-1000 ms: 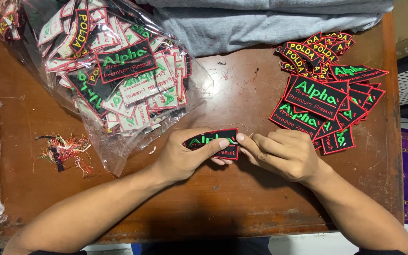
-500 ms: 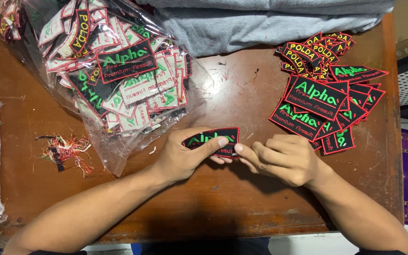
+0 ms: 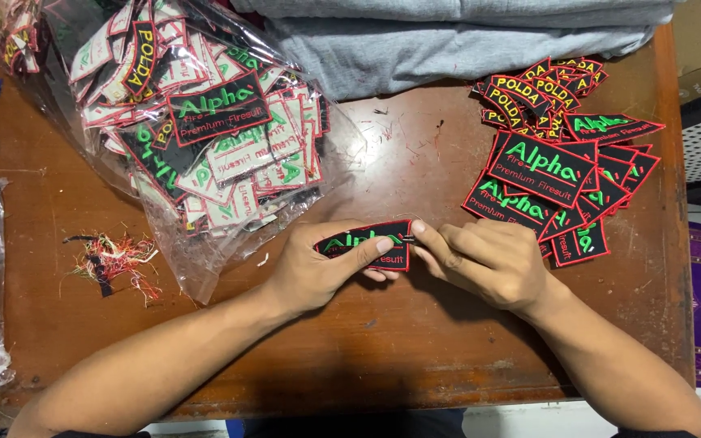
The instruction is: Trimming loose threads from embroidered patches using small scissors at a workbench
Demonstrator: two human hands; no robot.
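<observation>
Item: black embroidered patch (image 3: 367,244), red border, green lettering. Held over wooden table (image 3: 415,324), near front edge. Left hand (image 3: 318,272): thumb on patch face, fingers under, closed on it. Right hand (image 3: 488,261): fingertips pinched at patch's right end; small dark tool there, kind unclear. Right of patch: loose patch pile (image 3: 557,174). Left of patch: clear plastic bag (image 3: 188,138) full of patches; thread scraps (image 3: 111,259) farther left. Behind: folded grey cloth (image 3: 464,40).

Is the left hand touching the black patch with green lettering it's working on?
Touching. The head view shows the left hand with its thumb pressed flat across the black patch, fingers beneath it.
</observation>
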